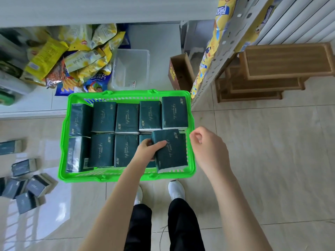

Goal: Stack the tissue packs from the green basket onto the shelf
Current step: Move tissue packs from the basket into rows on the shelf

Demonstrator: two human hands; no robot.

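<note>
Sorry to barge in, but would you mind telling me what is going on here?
A person stands over a green basket on the floor, filled with dark green tissue packs. Their left hand grips one tissue pack at the basket's near right corner, raised above the others. The right hand hovers beside it, loosely curled and empty. The white shelf beyond holds snack bags, with no tissue packs visible on it.

Our left hand point(147, 151) reaches forward at frame centre, thumb and fingers curled round a tissue pack point(172, 151). Our right hand point(208, 149) hovers just right of it, fingers loosely curled, empty.
</note>
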